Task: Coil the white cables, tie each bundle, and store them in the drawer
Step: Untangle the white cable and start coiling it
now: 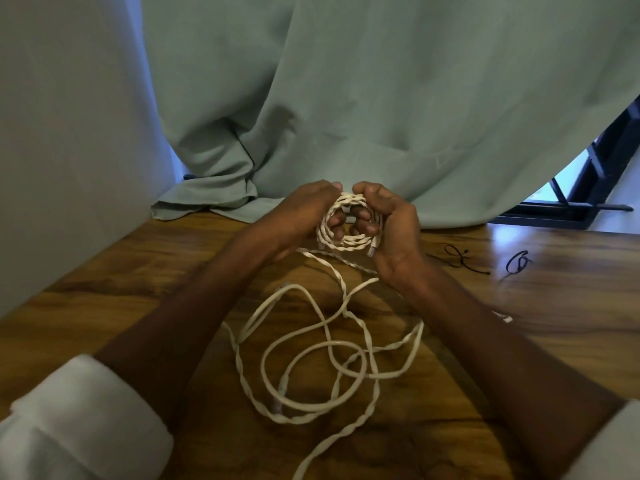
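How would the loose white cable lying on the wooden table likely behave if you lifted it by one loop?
The loose white cable would probably sag and trail, since it lies in limp, overlapping curves. Its crossings may snag into tangles. It looks thin, so likely light.

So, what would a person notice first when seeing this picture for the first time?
Both hands, the left hand and the right hand, hold a small white coil above the wooden table. Nearer the person, loose white cables lie tangled, and black ties lie to the right.
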